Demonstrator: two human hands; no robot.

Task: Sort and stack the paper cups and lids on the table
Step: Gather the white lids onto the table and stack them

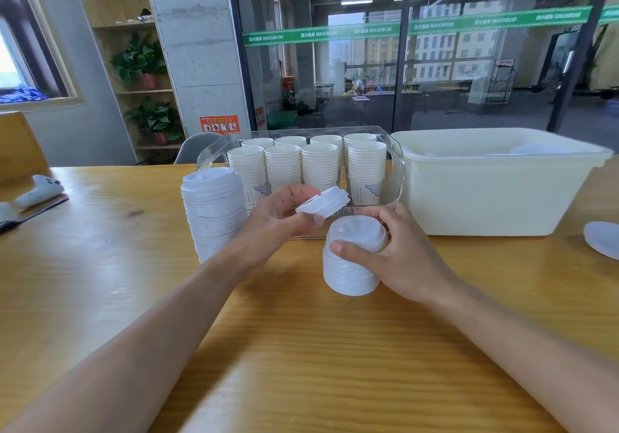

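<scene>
The person's left hand point(284, 218) is pinching a single white lid point(323, 201) by its near rim between thumb and fingers, holding it tilted, its far edge raised, just above and to the left of the short lid stack point(351, 265) standing on the wooden table point(301, 349). The right hand point(398, 258) is curling around that stack, thumb across the front and fingers behind, steadying the top lid. The coming move seems to turn on this: the loose lid lies up and leftward of the stack's top, so it would need levelling and lowering to the right to seat squarely. A taller lid stack point(214, 211) is standing to the left, beside the clear tray point(395, 164) holding rows of nested paper cups point(318, 164); a cream bin point(495, 191) sits to the right. Behind, green banding on the glass point(368, 31) is reading "MAXIMUM"; the cups' print is too small to read.
</scene>
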